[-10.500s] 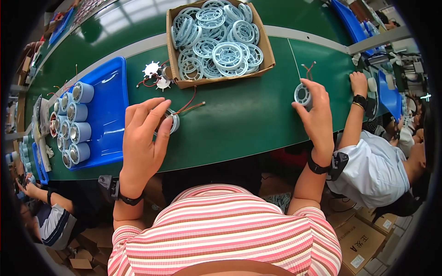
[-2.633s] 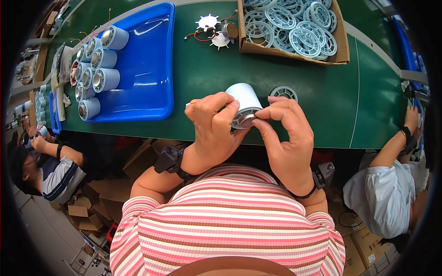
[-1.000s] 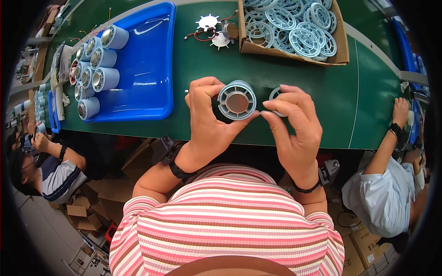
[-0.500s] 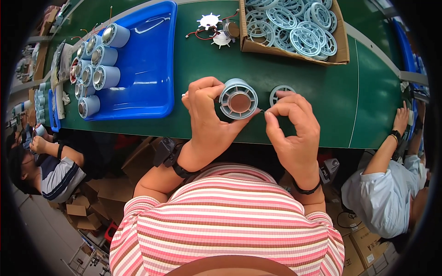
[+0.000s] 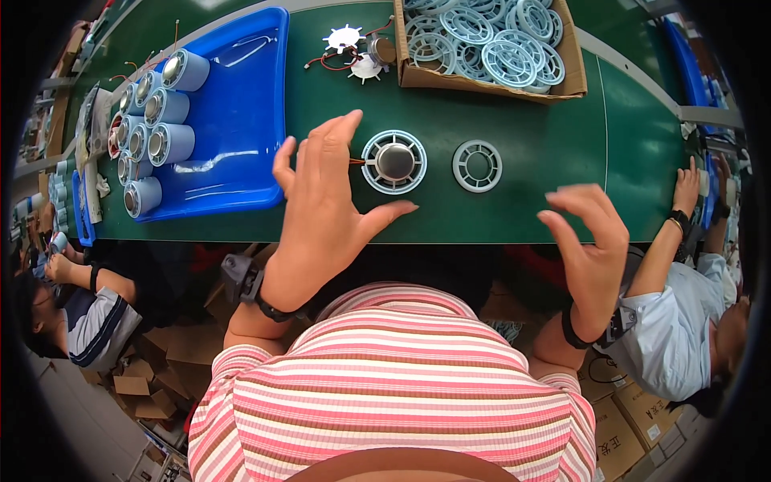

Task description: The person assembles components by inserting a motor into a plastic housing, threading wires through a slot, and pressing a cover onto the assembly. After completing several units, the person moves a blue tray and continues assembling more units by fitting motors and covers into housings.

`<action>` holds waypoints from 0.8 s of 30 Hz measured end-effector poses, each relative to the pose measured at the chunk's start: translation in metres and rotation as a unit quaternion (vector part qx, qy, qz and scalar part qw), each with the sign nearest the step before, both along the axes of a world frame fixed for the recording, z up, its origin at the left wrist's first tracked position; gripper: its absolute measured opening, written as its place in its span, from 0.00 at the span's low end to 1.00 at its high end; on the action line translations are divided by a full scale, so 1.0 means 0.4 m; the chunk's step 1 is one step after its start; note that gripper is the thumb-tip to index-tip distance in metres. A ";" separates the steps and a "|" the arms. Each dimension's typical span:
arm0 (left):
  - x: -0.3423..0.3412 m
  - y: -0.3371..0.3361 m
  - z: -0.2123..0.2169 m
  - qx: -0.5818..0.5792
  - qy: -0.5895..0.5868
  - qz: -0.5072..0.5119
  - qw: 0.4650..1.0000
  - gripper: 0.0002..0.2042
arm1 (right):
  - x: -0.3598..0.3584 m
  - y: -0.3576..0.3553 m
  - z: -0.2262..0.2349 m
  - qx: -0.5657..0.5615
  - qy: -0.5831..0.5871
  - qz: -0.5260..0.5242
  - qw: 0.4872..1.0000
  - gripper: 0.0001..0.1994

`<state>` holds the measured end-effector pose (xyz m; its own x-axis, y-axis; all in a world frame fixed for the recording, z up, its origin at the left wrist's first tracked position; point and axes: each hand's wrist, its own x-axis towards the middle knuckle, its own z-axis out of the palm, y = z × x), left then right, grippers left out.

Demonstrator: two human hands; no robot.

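On the green table stands a light-blue round housing (image 5: pixel 394 162) with spokes and a silver metal disc in its middle, a thin orange wire coming out at its left. Just left of it my left hand (image 5: pixel 325 189) is open, fingers spread and thumb stretched below the housing, with a gap between. To the housing's right a loose light-blue spoked ring (image 5: pixel 477 166) lies flat. Farther right, past the table's front edge, hovers my right hand (image 5: pixel 593 241), its thumb and fingers bent but apart, nothing seen between them.
A blue tray (image 5: pixel 241 153) on the left holds several light-blue cylinders (image 5: pixel 173 143) with metal ends. At the back are a cardboard box (image 5: pixel 490 90) of light-blue rings, plus white spoked discs (image 5: pixel 344 38) and a wired metal motor (image 5: pixel 381 51). Other people sit at both sides.
The housing has left my left hand and now stands on the table. My left hand has opened and moved left. My right hand has drawn away to the right, off the loose ring.
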<state>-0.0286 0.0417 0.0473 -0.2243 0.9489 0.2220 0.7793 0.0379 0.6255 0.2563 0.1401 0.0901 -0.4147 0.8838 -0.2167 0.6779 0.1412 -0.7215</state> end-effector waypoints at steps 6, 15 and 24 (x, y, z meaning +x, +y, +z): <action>-0.032 0.009 0.070 0.012 0.185 -0.111 0.976 0.42 | -0.115 0.017 -0.123 0.223 0.078 0.143 0.961 0.22; -0.023 0.065 0.017 -0.224 -0.234 -0.096 0.941 0.34 | -0.143 -0.016 -0.147 0.104 0.266 0.103 0.953 0.31; 0.039 0.082 -0.026 -0.178 -0.507 -0.121 0.835 0.33 | -0.211 -0.003 -0.088 0.159 0.218 0.162 0.949 0.35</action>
<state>-0.0132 0.0747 0.0368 0.0816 0.9588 -0.2721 -0.1311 0.2810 0.9507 0.1717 0.1389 0.0548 -0.6654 0.6860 0.2943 0.2089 0.5496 -0.8089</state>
